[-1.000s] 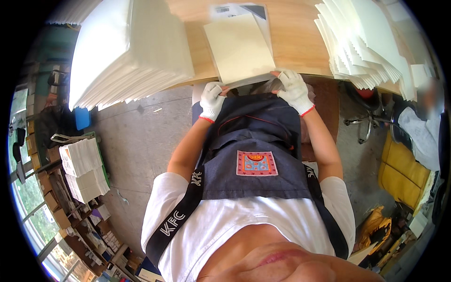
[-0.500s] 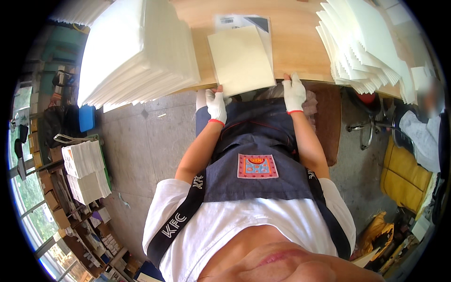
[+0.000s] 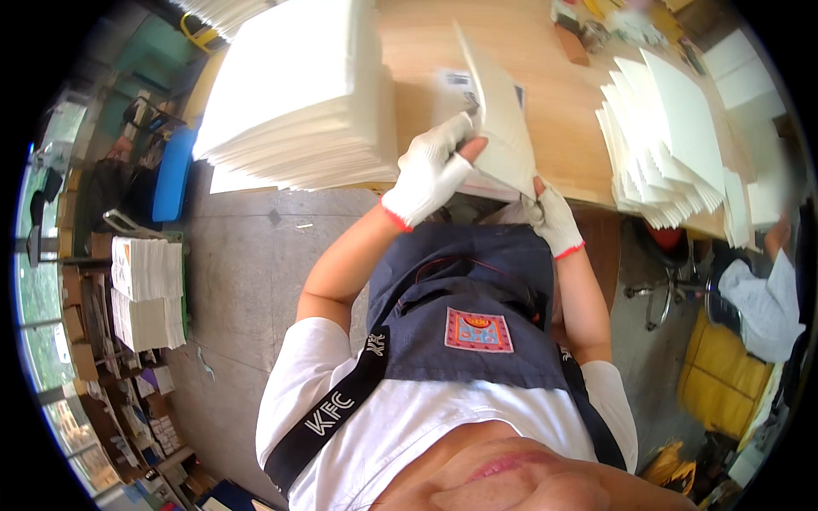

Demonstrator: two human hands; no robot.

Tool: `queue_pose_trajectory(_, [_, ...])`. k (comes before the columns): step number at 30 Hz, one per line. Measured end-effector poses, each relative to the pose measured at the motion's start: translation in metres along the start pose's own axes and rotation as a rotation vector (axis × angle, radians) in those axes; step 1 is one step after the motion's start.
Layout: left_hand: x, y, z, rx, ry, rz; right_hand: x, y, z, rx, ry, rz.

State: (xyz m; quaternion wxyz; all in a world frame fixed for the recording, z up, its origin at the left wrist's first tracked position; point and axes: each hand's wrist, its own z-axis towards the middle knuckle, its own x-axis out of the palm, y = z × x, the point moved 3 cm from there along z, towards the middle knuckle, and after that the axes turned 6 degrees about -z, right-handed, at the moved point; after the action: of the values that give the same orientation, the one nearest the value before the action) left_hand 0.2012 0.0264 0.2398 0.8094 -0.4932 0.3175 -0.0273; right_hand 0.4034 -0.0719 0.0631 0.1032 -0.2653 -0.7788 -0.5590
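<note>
A cream paper booklet (image 3: 504, 115) stands tilted up at the table's front edge, its left side raised. My left hand (image 3: 430, 170), in a white knit glove with bare fingertips, closes on its raised left edge, thumb on the near side. At its lower right corner, my right hand (image 3: 555, 220), gloved the same way, pinches the booklet between thumb and fingers. Beneath it lies a white printed sheet (image 3: 452, 85), mostly covered and partly blurred.
A tall stack of white paper (image 3: 290, 102) stands left on the wooden table (image 3: 562, 128). A fanned stack of cream booklets (image 3: 660, 140) is at the right. Small items, including a brown block (image 3: 572, 44), lie at the back. Paper bundles (image 3: 146, 294) sit beside shelving at left.
The cream booklet has gone from lying flat to tilted up. My left hand has moved up and right along its left edge; my right hand has shifted to its lower right corner.
</note>
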Motion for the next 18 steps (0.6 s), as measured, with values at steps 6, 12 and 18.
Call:
queue_pose_trajectory(6, [-0.125,-0.052,-0.027,0.128,-0.416,-0.174,0.133,0.100,-0.013,-0.284,0.110,-0.218])
queue_pose_trajectory(12, [-0.258,-0.016,-0.018,0.044,-0.780,-0.061,0.270,0.159,0.013,-0.399,0.414,-0.462])
queue_pose_trajectory(18, [-0.248,0.082,-0.048,-0.075,-0.812,-0.139,0.251,0.150,0.011,-0.376,0.299,-0.574])
